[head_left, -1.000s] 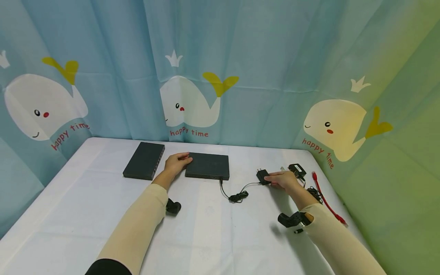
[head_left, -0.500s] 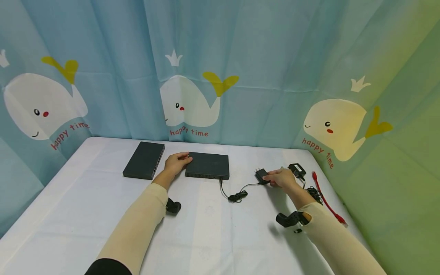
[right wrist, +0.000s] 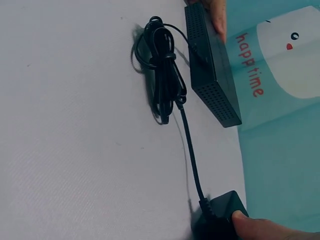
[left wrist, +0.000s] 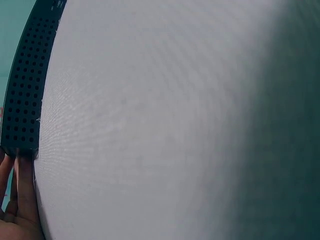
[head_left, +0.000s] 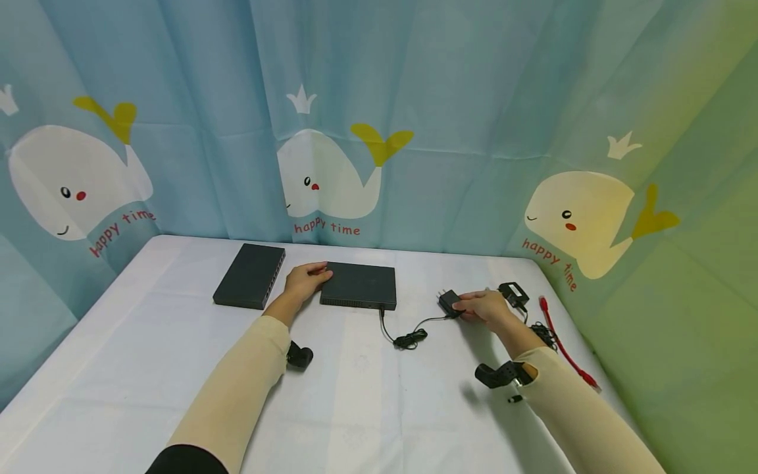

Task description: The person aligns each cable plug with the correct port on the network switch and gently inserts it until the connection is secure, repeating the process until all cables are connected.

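A flat black network switch (head_left: 358, 285) with vent holes lies on the white table, a power cord plugged into its near side. My left hand (head_left: 303, 282) holds its left end, thumb over the top; in the left wrist view the fingers (left wrist: 27, 185) meet that end. A bundled black cord (head_left: 410, 339) runs from the switch to a black power adapter (head_left: 450, 303). My right hand (head_left: 487, 308) pinches this adapter, prongs facing away from me. In the right wrist view the thumb (right wrist: 250, 226) presses on the adapter's side.
Left of my left hand lies a second black network switch (head_left: 249, 276), a row of ports along its right side. Beyond my right hand are another adapter (head_left: 512, 293) with a bundled cord and a red network cable (head_left: 562, 345). A patterned curtain (head_left: 450, 131) hangs behind the table.
My right hand has shifted slightly left with the power adapter, which has turned a little. My left hand stays at the switch.
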A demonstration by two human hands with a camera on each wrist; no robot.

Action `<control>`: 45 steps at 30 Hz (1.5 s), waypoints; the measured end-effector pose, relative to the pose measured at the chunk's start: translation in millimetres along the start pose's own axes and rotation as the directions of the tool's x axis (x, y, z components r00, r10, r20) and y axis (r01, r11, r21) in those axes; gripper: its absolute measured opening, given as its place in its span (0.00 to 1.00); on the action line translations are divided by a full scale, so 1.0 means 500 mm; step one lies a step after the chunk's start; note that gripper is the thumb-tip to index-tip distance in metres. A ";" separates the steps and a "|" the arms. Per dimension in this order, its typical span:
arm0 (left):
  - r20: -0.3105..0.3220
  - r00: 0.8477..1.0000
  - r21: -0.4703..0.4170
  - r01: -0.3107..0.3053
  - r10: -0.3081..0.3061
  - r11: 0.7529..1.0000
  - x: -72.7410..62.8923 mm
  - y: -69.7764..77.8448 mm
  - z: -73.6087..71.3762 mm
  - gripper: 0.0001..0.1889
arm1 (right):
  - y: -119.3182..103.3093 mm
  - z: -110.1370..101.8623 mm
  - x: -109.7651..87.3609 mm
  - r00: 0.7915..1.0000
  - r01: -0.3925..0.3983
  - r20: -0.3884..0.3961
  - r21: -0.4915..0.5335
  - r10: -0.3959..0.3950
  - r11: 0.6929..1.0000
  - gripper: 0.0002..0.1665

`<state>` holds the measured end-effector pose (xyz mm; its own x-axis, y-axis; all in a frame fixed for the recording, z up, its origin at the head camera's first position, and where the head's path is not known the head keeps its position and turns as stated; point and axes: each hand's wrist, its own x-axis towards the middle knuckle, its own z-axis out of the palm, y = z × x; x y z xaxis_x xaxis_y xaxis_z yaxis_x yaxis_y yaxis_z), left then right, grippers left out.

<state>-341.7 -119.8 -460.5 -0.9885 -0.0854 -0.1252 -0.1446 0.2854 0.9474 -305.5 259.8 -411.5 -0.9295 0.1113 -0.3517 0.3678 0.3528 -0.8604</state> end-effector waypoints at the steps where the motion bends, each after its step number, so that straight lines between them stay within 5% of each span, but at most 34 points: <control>1: -0.001 1.000 -0.001 0.001 -0.001 1.000 0.000 0.000 0.000 0.24 | -0.001 0.001 0.000 1.000 -0.005 0.001 0.008 0.005 1.000 0.29; 21: -0.002 1.000 -0.005 0.015 -0.015 1.000 -0.002 0.004 0.000 0.24 | -0.007 0.001 0.009 0.998 -0.047 0.051 0.078 0.043 0.996 0.31; 35: 0.098 0.995 0.004 0.035 -0.035 0.999 -0.002 -0.001 -0.013 0.30 | -0.014 0.005 0.006 0.996 -0.069 0.068 0.164 0.059 0.984 0.32; 45: 0.157 0.987 -0.073 0.034 -0.023 0.997 0.002 -0.016 -0.020 0.32 | -0.033 0.024 0.010 0.988 -0.119 0.130 0.263 0.088 0.957 0.34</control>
<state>-341.3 -131.8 -465.5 -0.9798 0.0590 -0.1912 -0.1749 0.2118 0.9615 -315.7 243.4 -403.5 -0.8821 0.0205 -0.4706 0.4706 0.0804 -0.8787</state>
